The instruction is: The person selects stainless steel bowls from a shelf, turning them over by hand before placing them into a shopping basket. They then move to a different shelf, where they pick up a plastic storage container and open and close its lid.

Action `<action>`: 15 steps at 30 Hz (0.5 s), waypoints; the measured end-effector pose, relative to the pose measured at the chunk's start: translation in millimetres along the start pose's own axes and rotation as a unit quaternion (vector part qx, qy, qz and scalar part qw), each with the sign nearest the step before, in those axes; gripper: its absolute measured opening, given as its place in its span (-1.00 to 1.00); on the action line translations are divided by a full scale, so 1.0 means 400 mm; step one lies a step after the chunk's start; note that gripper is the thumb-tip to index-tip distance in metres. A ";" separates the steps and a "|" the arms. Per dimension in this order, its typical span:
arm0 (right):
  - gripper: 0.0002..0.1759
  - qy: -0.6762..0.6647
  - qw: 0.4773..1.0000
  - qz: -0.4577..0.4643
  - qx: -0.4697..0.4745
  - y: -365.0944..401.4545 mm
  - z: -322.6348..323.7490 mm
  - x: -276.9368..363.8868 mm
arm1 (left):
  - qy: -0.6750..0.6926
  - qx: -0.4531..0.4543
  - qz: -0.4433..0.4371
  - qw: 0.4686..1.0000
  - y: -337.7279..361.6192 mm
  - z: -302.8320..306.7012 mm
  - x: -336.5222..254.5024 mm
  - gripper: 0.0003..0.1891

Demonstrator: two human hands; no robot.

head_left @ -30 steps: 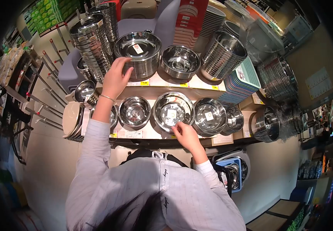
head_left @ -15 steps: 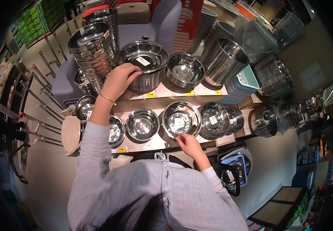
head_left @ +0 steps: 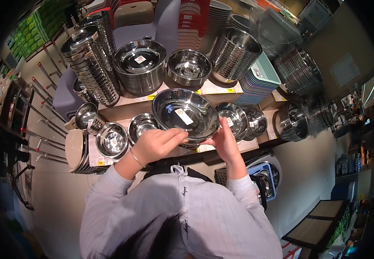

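A shiny stainless steel basin [head_left: 168,110] with a white label [head_left: 184,116] inside is held up in front of the lower shelf, tilted toward me. My left hand [head_left: 159,144], with a bangle at the wrist, grips its near rim with the fingertips. On the right side, my right hand [head_left: 226,142] holds the rim, thumb up along the edge and fingers partly hidden underneath. Just behind it, a steel bowl [head_left: 141,123] and a labelled steel basin [head_left: 234,114] sit on the lower shelf. Another labelled bowl [head_left: 111,140] lies farther left.
Along the upper shelf stand a wide basin stack [head_left: 139,77], a smaller basin [head_left: 189,67], a tall stack [head_left: 238,54] and pastel plastic baskets [head_left: 264,71]. Tall steel stacks [head_left: 87,60] rise at left. A blue basket [head_left: 271,179] holding steel ware is low on the right.
My left hand has left the wide basin stack on the upper shelf and come down to the basin's rim. The basin is now raised off the lower shelf, with my right hand higher.
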State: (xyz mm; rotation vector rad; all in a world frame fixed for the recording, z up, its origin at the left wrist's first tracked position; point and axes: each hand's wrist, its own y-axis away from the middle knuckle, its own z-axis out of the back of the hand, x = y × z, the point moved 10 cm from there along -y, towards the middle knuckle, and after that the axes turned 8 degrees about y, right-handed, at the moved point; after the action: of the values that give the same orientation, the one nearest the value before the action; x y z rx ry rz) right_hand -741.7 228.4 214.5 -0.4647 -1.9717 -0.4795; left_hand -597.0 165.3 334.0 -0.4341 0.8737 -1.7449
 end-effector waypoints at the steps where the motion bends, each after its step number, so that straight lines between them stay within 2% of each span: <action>1: -0.51 0.049 0.997 -0.021 -0.053 0.017 0.051 -0.018 | 0.004 0.018 -0.004 1.000 0.015 -0.041 -0.027 -0.78; 2: -0.54 0.098 0.989 -0.042 -0.105 0.037 0.098 -0.036 | 0.008 0.036 -0.008 0.999 0.028 -0.078 -0.049 -0.77; 4: -0.53 0.018 0.983 -0.033 -0.179 0.085 0.142 -0.054 | 0.038 0.061 -0.001 0.997 0.032 -0.125 -0.072 -0.75; 6: -0.56 -0.011 0.979 -0.048 -0.196 0.126 0.199 -0.068 | 0.176 -0.033 0.029 0.983 0.009 -0.103 -0.080 -0.74; 7: -0.56 -0.011 0.979 -0.047 -0.199 0.144 0.233 -0.071 | 0.207 -0.119 0.066 0.969 0.008 -0.065 -0.069 -0.73; 8: -0.59 -0.012 0.981 -0.046 -0.186 0.161 0.263 -0.075 | 0.317 -0.205 0.218 0.900 0.067 -0.083 -0.003 -0.74; 9: -0.62 -0.012 0.984 -0.047 -0.174 0.181 0.284 -0.076 | 0.391 -0.272 0.312 0.822 0.123 -0.108 0.054 -0.79; 10: -0.62 -0.014 0.983 -0.047 -0.177 0.201 0.304 -0.073 | 0.379 -0.308 0.395 0.778 0.145 -0.110 0.090 -0.82; 12: -0.65 -0.019 0.985 -0.031 -0.169 0.229 0.332 -0.054 | 0.406 -0.249 0.453 0.754 0.178 -0.163 0.134 -0.90; 14: -0.65 -0.013 0.984 -0.034 -0.175 0.262 0.346 -0.038 | 0.444 -0.188 0.529 0.698 0.204 -0.253 0.125 -0.77; 15: -0.66 -0.030 0.982 -0.037 -0.184 0.274 0.352 -0.035 | 0.464 -0.119 0.555 0.680 0.210 -0.313 0.101 -0.65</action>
State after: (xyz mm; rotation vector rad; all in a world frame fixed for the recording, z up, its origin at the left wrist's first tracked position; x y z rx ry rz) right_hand -784.8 392.9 158.3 -0.6431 -1.9680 -0.8948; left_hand -638.9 158.4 183.9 0.8323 1.6103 -0.5607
